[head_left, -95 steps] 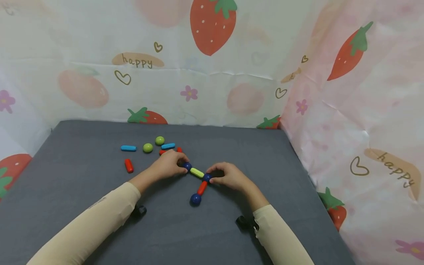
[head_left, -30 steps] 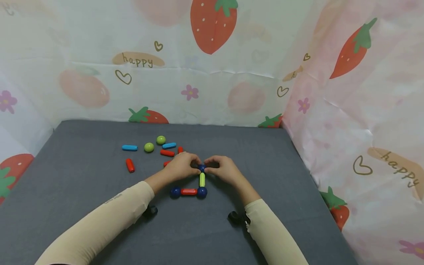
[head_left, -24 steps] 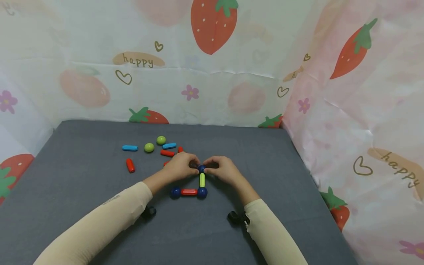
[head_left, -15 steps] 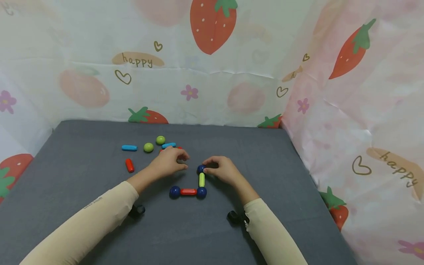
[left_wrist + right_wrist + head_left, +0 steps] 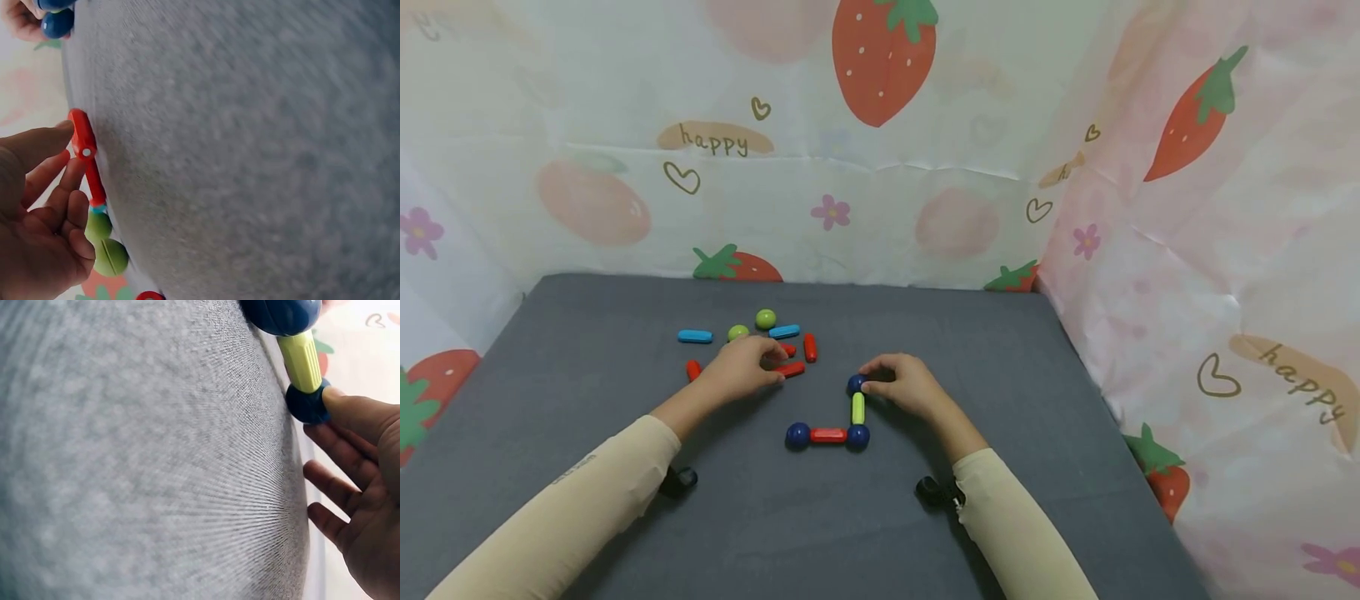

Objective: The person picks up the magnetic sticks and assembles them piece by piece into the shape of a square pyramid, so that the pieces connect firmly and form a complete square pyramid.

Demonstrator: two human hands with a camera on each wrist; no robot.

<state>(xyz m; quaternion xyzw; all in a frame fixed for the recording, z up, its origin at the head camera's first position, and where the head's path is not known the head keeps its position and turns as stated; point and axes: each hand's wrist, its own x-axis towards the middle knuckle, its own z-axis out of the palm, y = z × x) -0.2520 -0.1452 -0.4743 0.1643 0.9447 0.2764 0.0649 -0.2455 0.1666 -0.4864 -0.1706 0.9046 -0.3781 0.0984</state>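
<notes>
Ball-and-rod assembly (image 5: 858, 434) lies right-angled on the tabletop (image 5: 820, 533), left of the right hand (image 5: 912, 386); the left hand (image 5: 741, 367), fingers parted, is nearer a loose red rod (image 5: 793, 368) extending right from its fingertips, axis roughly left-right, contact unclear; right fingers pinch the far dark blue ball (image 5: 854, 383).

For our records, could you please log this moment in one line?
Left hand: at red rod, grip unclear | Right hand: pinches far blue ball | Yellow-green rod: joined to that ball
</notes>
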